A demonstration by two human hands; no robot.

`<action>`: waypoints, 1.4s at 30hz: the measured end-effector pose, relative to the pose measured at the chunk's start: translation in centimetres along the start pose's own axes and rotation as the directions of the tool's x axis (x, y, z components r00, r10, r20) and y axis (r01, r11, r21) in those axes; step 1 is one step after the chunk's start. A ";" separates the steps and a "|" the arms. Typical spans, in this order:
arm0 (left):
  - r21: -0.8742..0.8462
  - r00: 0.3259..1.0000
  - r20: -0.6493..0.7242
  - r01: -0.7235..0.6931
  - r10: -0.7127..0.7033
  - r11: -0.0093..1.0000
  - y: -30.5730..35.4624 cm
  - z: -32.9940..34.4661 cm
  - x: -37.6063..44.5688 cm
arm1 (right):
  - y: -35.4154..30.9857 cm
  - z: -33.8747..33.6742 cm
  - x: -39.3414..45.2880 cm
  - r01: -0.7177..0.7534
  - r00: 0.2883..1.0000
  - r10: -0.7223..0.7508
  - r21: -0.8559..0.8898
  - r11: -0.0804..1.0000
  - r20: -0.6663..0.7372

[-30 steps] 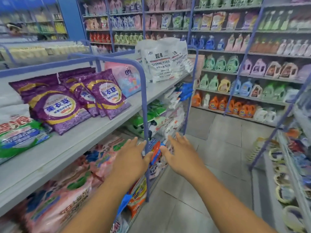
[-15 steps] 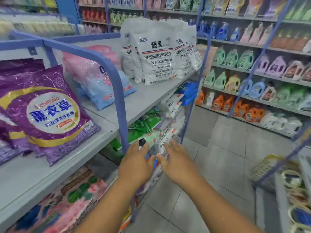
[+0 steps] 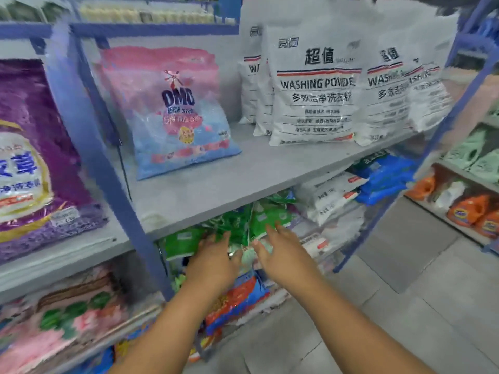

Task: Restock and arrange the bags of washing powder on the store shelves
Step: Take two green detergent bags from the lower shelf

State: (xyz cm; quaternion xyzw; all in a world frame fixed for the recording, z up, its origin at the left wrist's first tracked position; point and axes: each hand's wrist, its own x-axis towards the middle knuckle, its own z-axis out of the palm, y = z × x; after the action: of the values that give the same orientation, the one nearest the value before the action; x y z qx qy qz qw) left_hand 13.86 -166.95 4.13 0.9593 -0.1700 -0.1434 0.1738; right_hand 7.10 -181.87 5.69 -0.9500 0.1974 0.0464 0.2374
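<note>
Both my hands reach under the grey upper shelf [image 3: 216, 184] toward green washing powder bags [image 3: 243, 225] on the shelf below. My left hand [image 3: 213, 261] lies with spread fingers on the green bags. My right hand [image 3: 283, 252], fingers apart, touches them just to the right. Neither hand visibly holds a bag. On the upper shelf stand several white "WASHING POWDER" bags [image 3: 316, 98], a pink and blue OMO bag [image 3: 175, 114] and a purple bag [image 3: 29, 163] at the left.
A blue upright post [image 3: 108, 168] stands just left of my left hand. White bags [image 3: 332, 201] and blue bags [image 3: 383, 179] lie right of the green ones. Red and blue bags [image 3: 237, 300] sit lower. Detergent bottles [image 3: 469, 211] line the shelves across the tiled aisle [image 3: 405, 306].
I have moved forward along the shelf and closer. Both hands rose from the lower shelf front up to the green bags under the upper shelf.
</note>
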 end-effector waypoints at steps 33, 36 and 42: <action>-0.920 0.748 0.125 0.333 -0.652 0.206 1.4 1.4 5.6 | 1.2 -1.8 14.8 0.182 0.934 -0.197 0.080 0.980 0.297; -0.961 0.743 0.186 0.275 -0.643 0.040 0.0 3.0 3.6 | 0.2 -1.1 14.3 0.194 0.874 -0.193 0.045 0.980 0.445; -0.892 0.780 0.338 0.088 -0.526 -0.443 -0.3 4.0 0.9 | -1.1 -0.2 13.8 0.161 0.822 -0.155 0.038 0.986 0.549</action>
State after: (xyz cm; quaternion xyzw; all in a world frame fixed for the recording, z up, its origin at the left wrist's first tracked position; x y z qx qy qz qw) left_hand 13.41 -168.14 0.19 0.4217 0.3405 -0.1282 0.8305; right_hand 20.19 -185.89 3.81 -0.9109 0.0415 0.2983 0.2821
